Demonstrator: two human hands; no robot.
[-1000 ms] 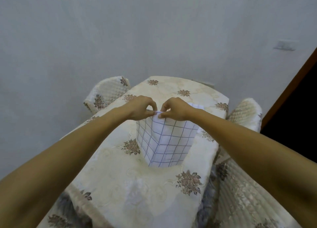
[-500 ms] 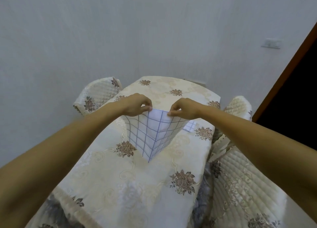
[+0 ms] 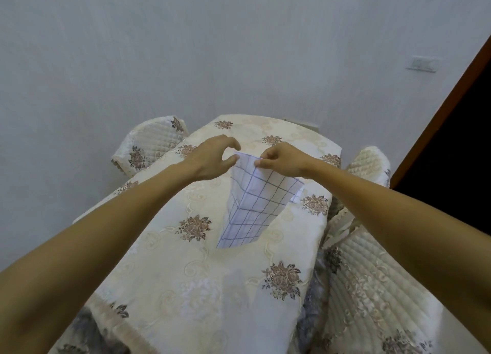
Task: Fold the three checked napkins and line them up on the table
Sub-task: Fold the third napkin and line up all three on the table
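Going from the left: a quilted chair (image 3: pixel 148 147) sits at about 10 o'clock off the table (image 3: pixel 172 287), which has a cream flowery cloth on it. The left hand (image 3: pixel 212 158) hovers over the far half of the table. Its fingers curve in a loose C with thumb and forefinger apart, so it's not really gripping anything. The thumb tip is right at the top left corner of the napkin (image 3: pixel 252 202), but I can't tell if it actually touches. The napkin is white with a blue check, folded over, and hangs from its top edge roughly over the table's middle, a bit toward 1 o'clock, with its bottom end down at the cloth. The right hand (image 3: pixel 285 159) does the holding, thumb and fingers pinched on that top edge. At 3 o'clock of the hanging one, a bit of a second napkin (image 3: pixel 298 195) peeks out, lying flat. A second chair (image 3: pixel 369 164) is at 2 o'clock of the table and a third chair (image 3: pixel 372 287) at 4 o'clock. Far right there's a wall switch (image 3: pixel 422 63) and a brown door frame (image 3: pixel 438 119).
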